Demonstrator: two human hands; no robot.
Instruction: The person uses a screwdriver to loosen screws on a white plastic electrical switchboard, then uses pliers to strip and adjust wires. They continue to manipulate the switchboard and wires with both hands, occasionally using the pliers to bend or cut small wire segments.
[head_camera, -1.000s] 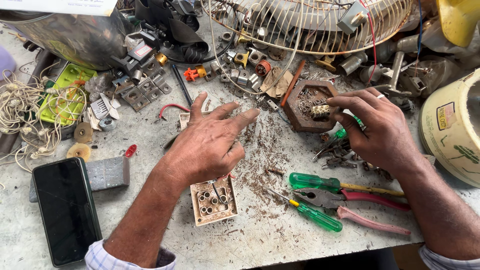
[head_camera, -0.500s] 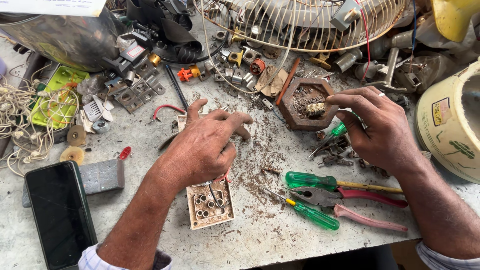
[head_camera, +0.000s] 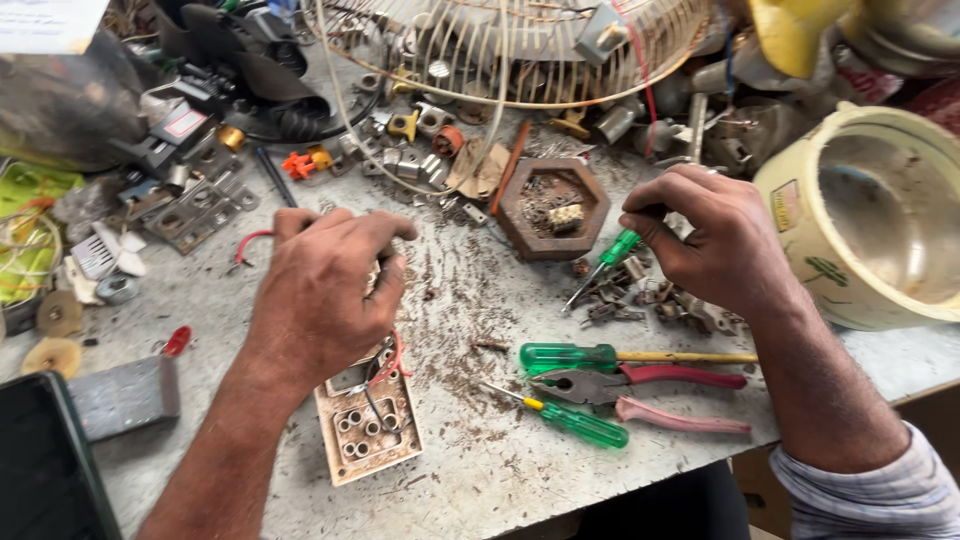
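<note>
One head-worn view only, so no second view overlaps it. It looks steeply down and forward over the table (head_camera: 480, 470) from close range. Both forearms enter from the bottom edge, hands mid-frame. A fan guard (head_camera: 500, 50) is cut off by the top edge, a bucket (head_camera: 870, 210) by the right.

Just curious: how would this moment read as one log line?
left hand: curled over socket plate | right hand: holds green screwdriver | pliers: lying on bench
</note>
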